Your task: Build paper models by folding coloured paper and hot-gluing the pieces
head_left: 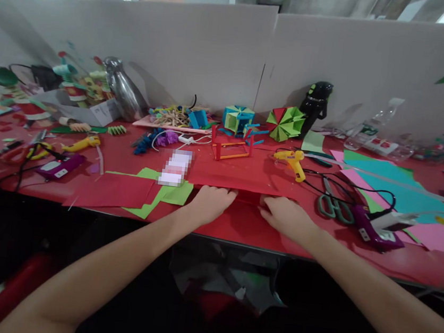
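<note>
A sheet of red paper (240,182) lies at the front of the red table, its near part bent up into a raised edge. My left hand (213,204) grips that edge at the left with curled fingers. To the right, my right hand (289,216) has its fingers closed on the same edge, with a gap between both hands. Red on red makes the paper's outline hard to follow. Just beyond it stands a small red and orange stick frame (232,149). Left of my left hand are green paper pieces (176,193) and a blurred-out flat object (176,167).
A yellow glue gun (292,161), scissors (335,207) and a purple power strip (377,232) lie at right, beside coloured sheets (396,181). Another red sheet (115,192) and a second yellow glue gun (82,142) are at left. Paper models (238,119) stand by the white partition (203,52).
</note>
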Demonstrator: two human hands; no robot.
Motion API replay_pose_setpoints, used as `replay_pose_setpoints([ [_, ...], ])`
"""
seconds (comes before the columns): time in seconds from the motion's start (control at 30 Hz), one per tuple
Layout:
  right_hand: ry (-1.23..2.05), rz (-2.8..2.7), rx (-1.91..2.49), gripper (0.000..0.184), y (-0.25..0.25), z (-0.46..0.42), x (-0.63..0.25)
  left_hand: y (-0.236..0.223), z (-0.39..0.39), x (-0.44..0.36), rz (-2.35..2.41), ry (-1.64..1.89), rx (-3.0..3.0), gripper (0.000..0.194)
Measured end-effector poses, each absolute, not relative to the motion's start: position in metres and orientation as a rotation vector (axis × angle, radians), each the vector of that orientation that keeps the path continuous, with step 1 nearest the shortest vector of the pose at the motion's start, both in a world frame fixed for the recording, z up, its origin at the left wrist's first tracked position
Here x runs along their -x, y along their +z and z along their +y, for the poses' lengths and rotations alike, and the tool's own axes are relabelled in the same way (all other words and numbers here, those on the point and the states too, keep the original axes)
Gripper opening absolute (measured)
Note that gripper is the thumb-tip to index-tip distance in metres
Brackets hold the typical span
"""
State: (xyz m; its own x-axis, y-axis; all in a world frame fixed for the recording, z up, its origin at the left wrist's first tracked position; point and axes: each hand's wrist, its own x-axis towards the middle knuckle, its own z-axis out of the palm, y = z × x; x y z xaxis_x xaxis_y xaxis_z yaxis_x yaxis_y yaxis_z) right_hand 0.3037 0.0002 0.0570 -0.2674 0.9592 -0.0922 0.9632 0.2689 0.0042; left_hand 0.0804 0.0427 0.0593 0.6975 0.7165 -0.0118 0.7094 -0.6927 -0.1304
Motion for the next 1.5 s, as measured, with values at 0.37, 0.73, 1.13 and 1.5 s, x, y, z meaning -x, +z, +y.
replay_pose_setpoints([
  [0.37,-0.056,2.482,-1.879,0.043,0.047,0.000,-0.304,0.059,0.046,-0.073,-1.252,0.030,2.902,0.029],
  [0.73,-0.289,2.617,-1.847,0.018,0.051,0.010,-0.322,0.072,0.039,-0.070,-1.349,0.088,2.945,0.020],
  [1.13,-0.240,2.556,-1.864,0.014,0.048,0.012,-0.319,0.057,0.042,-0.077,-1.357,0.058,2.782,0.047],
  [1.5,-0.198,2.520,-1.915,0.029,0.043,0.023,-0.316,0.057,0.060,-0.075,-1.359,0.119,2.847,0.030],
])
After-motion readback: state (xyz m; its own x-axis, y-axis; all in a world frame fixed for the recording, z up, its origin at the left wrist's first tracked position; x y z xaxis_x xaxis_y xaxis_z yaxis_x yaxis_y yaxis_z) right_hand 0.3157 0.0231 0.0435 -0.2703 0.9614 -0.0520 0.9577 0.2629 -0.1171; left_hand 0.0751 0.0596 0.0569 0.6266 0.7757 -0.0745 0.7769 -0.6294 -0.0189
